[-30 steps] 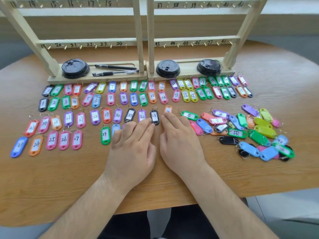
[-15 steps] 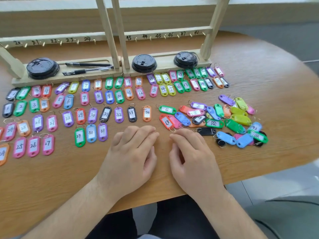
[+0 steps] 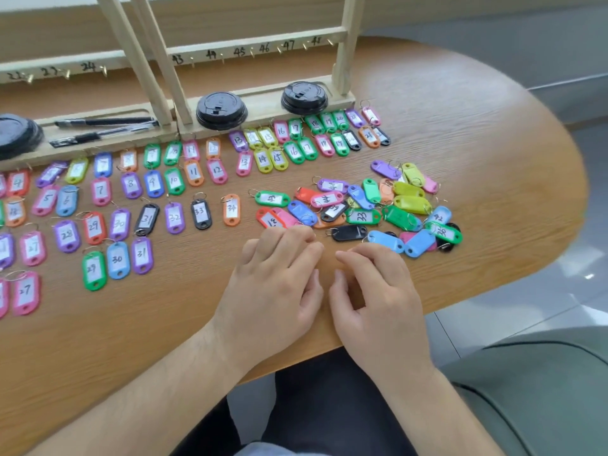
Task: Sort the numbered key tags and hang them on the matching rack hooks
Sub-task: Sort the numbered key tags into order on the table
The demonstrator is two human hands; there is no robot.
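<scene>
Coloured key tags with handwritten numbers lie in ordered rows across the left and middle of the wooden table (image 3: 477, 133); an orange tag marked 34 (image 3: 231, 209) ends one row. An unsorted heap of tags (image 3: 378, 205) lies to the right. The wooden rack (image 3: 263, 49) with numbered brass hooks stands behind them; no tag hangs on the hooks in view. My left hand (image 3: 273, 284) rests palm down just below the heap's left edge, holding nothing. My right hand (image 3: 375, 291) lies beside it, fingers loosely curled, with nothing in it.
Black cup lids (image 3: 221, 110) (image 3: 304, 97) and two black pens (image 3: 102, 130) sit on the rack's base. Another stack of lids (image 3: 16, 133) is at the far left. The table's rounded edge curves close on the right, above a grey floor and a grey-green chair (image 3: 543, 390).
Both hands have drawn back from the row of tags and shifted right toward the heap. The view has swung right, so the left rows now run out of frame.
</scene>
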